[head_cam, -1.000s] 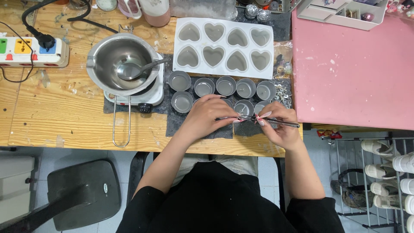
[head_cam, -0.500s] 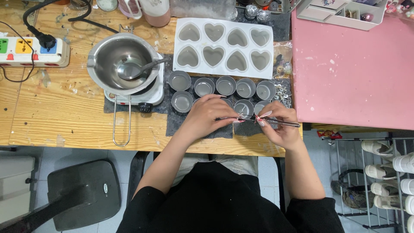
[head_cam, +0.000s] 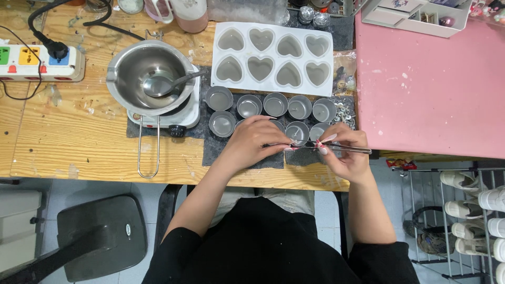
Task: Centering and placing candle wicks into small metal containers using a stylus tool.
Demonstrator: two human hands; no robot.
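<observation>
Black long-sleeved top pushed up at the forearms, pale grey trousers, long pink-and-white painted nails.

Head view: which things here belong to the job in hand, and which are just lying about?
In hand:
- left hand and right hand, both on the tweezers
- small metal cups
- dark mat under them

Lying about:
- heart mould
- melting pot with spoon
- power strip
- pink table

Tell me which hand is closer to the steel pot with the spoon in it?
Left. The left hand lies just right of the steel pot, near the small round tins. The right hand sits farther right, fingers on thin metal tweezers.
</observation>
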